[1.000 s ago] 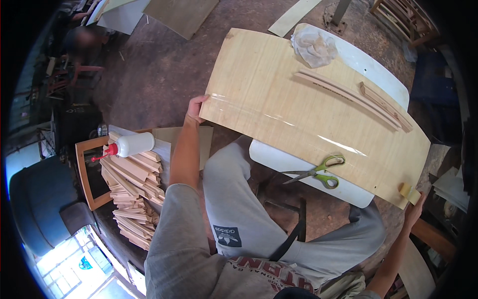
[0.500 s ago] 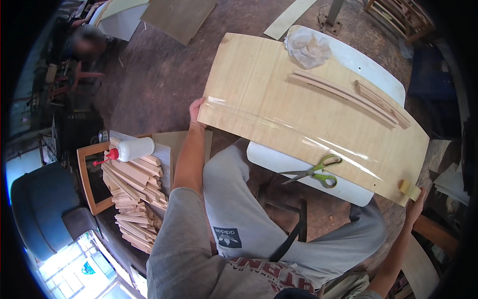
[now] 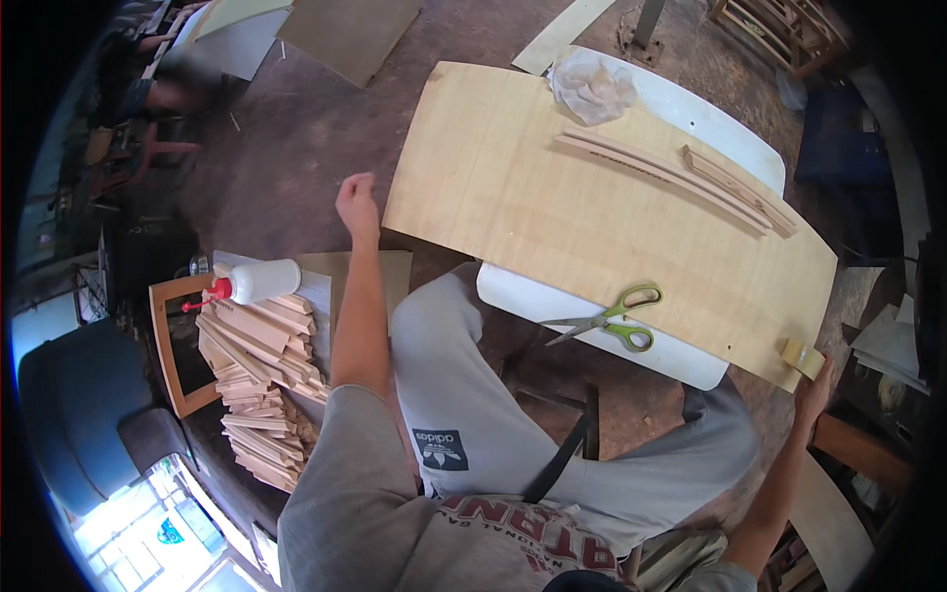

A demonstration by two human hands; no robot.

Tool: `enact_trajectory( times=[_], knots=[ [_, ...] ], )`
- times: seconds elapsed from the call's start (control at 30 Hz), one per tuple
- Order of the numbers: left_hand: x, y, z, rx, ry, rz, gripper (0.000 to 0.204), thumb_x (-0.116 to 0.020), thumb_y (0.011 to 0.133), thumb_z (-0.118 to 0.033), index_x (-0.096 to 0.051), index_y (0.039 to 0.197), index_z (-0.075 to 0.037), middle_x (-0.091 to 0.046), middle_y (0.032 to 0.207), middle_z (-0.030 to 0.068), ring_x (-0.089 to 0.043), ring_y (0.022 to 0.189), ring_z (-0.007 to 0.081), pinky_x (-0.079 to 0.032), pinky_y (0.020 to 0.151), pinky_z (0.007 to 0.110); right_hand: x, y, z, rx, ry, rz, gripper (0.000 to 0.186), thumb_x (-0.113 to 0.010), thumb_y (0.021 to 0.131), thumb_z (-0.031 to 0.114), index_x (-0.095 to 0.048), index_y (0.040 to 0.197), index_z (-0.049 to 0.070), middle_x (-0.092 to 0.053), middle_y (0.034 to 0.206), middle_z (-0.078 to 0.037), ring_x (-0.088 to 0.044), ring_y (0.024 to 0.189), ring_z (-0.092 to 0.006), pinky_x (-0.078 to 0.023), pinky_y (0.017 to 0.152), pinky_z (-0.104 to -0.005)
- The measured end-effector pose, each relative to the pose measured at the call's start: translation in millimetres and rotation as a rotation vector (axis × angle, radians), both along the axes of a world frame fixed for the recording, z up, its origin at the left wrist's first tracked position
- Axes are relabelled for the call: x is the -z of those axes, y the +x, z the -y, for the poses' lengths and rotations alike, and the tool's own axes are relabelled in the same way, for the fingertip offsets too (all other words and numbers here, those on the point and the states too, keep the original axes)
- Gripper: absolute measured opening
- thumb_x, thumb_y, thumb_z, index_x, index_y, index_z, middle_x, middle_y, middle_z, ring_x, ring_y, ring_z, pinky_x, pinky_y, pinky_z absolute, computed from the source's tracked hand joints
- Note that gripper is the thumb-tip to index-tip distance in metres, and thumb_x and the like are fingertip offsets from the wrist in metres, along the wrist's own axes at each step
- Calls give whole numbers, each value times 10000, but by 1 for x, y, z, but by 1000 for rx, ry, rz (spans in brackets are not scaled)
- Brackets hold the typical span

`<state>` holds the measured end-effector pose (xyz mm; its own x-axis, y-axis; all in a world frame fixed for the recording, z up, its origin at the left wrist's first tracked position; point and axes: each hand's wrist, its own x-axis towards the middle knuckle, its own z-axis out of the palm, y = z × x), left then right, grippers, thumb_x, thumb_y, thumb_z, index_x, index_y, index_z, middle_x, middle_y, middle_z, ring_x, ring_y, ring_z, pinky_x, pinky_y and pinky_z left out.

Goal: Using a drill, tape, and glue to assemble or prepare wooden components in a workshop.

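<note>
A wide, pale plywood panel (image 3: 513, 187) lies on a white board (image 3: 592, 326) in front of me. At its near right corner my right hand (image 3: 813, 388) is closed on a roll of tape (image 3: 802, 358), which rests at the panel's edge. My left hand (image 3: 357, 207) is raised just off the panel's left end, its fingers curled; whether something thin is pinched in them cannot be made out. Green-handled scissors (image 3: 623, 321) lie across the panel's near edge, blades over the white board. Two narrow wooden strips (image 3: 661, 178) and a crumpled plastic bag (image 3: 592, 87) sit toward the far side.
To my left, many cut wood pieces (image 3: 261, 395) are piled beside a wooden frame (image 3: 182, 355), with a white red-capped bottle (image 3: 261, 282) lying on top. A brown sheet (image 3: 350, 35) lies on the floor beyond. Another person (image 3: 182, 89) is at the far left.
My left hand has come off the panel's left edge, moving left and slightly up. The shiny clear strip that ran along the panel no longer shows. My right hand stays at the tape.
</note>
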<state>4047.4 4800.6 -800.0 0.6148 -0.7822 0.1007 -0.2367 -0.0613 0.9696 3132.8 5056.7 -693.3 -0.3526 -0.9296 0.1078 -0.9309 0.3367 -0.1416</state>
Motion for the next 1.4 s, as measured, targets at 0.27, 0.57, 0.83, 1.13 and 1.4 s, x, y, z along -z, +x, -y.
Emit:
enact_trajectory(
  times=[0.27, 0.57, 0.83, 1.13, 1.4],
  knots=[
    [-107, -145, -44, 448, 653, 798, 420, -748, 794, -514, -699, 786, -97, -684, 731, 56, -668, 712, 241, -510, 655, 370, 4, -9, -6, 74, 32, -68, 518, -557, 894, 43, -441, 1390, 137, -622, 1264, -199, -609, 1134, -427, -498, 867, -501],
    [-101, -146, -35, 464, 829, 721, 419, -763, 749, -525, -669, 739, -117, -690, 736, 53, -680, 731, 252, -512, 670, 400, 5, -8, -5, 11, -39, -26, 558, -505, 858, -24, -449, 1392, 126, -622, 1250, -206, -589, 1158, -435, -481, 907, -490],
    [-84, -83, -21, 342, 739, 691, 388, -806, 728, -484, -697, 771, -114, -698, 753, 46, -680, 733, 214, -512, 669, 371, -2, -1, -1, 105, 21, 25, 549, -529, 876, -25, -450, 1395, 135, -624, 1265, -196, -595, 1175, -418, -483, 920, -474],
    [-54, -18, 1, 481, 665, 114, 294, -887, 760, -238, -628, 745, -99, -559, 696, -50, -478, 648, 65, -386, 582, 249, -4, 5, 5, 120, 45, 54, 546, -562, 882, 14, -446, 1396, 154, -625, 1274, -163, -601, 1173, -402, -494, 905, -466],
    [-36, -41, -5, 442, 532, 148, 289, -881, 750, -219, -620, 705, -106, -540, 682, -68, -459, 646, 60, -391, 581, 239, -18, -6, -15, 99, 40, 38, 585, -599, 840, 22, -457, 1389, 166, -622, 1282, -163, -600, 1176, -398, -484, 936, -476]
  ],
)
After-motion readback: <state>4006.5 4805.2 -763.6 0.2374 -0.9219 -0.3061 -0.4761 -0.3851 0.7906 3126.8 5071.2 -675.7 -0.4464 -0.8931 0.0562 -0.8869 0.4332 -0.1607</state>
